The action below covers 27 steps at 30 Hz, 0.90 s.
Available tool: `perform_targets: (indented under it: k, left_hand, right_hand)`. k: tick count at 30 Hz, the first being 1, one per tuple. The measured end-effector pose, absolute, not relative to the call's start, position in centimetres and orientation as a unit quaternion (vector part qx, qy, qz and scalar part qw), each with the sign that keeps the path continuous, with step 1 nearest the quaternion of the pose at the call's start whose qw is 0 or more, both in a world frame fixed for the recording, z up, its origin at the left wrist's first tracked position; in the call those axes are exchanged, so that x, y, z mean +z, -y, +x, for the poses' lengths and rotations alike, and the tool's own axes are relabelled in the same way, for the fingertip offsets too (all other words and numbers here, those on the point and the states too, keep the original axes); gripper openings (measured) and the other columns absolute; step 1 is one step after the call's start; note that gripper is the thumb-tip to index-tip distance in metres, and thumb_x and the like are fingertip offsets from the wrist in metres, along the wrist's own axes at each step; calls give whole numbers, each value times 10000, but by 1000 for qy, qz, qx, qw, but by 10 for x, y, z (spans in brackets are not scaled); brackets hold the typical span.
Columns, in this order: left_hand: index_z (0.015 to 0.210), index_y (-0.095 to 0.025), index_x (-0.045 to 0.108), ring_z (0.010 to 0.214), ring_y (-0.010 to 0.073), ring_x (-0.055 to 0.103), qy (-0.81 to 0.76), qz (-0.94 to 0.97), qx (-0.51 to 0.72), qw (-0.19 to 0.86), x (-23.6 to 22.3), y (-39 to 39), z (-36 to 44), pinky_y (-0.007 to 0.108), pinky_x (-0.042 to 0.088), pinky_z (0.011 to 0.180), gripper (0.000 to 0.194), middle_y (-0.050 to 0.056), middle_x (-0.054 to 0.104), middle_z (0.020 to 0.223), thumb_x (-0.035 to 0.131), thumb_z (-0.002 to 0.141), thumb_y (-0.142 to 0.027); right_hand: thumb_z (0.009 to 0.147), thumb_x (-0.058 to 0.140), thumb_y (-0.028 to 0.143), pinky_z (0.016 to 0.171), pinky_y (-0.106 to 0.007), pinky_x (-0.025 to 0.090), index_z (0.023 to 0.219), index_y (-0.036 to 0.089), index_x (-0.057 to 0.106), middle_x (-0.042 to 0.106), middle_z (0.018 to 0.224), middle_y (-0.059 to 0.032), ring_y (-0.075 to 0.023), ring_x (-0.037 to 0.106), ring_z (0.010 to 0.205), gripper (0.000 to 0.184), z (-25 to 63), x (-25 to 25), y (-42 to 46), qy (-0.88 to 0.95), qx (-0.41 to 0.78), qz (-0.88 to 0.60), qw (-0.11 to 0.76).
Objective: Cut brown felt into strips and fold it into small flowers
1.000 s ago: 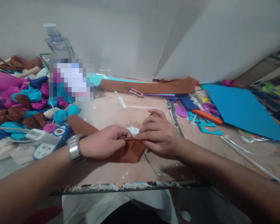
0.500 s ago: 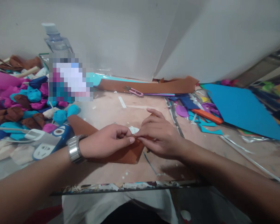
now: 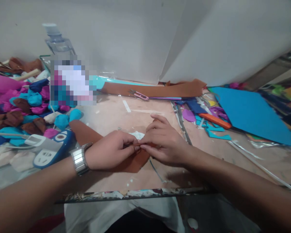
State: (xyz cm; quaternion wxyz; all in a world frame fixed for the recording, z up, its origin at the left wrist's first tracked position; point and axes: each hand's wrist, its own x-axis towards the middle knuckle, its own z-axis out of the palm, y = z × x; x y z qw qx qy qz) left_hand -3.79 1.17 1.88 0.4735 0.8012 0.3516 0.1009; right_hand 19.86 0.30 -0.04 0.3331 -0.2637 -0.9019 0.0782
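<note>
A brown sheet (image 3: 133, 163), like felt or crepe paper, lies partly under my hands near the table's front edge. My left hand (image 3: 113, 149), with a metal watch (image 3: 79, 159) at its wrist, pinches the sheet's edge between thumb and forefinger. Fingertip to fingertip with it, my right hand (image 3: 167, 139) pinches the same brown edge, its other fingers loosely curled. Just behind the fingertips a small white patch (image 3: 137, 134) shows on the table. The exact spot that the fingers press is mostly hidden.
Several wrapped coloured balls (image 3: 34, 97) and a blue power strip (image 3: 54, 149) crowd the left. A clear bottle (image 3: 59, 43) stands behind. Pink thread snips (image 3: 140, 95) rest on a long brown strip (image 3: 155, 89) at the back. An orange cutter (image 3: 215, 120) and a blue sheet (image 3: 254, 113) lie right.
The brown sheet's front corner has shifted slightly left and its near edge has folded a little. Both hands still pinch at the same place, with the right fingertips closer to the left thumb.
</note>
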Motion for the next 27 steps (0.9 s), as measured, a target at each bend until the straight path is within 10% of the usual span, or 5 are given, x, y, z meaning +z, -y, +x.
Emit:
perform_targets:
  k: [27]
  left_hand:
    - [664, -180, 483, 636, 126, 413, -391, 824, 78, 403, 25, -17, -42, 283, 299, 616, 341, -34, 448, 625, 468, 984, -299]
  right_hand:
    - [893, 645, 181, 1226, -532, 315, 841, 225, 651, 680, 804, 8, -183, 645, 879, 68, 206, 4, -12, 883, 142, -315, 318]
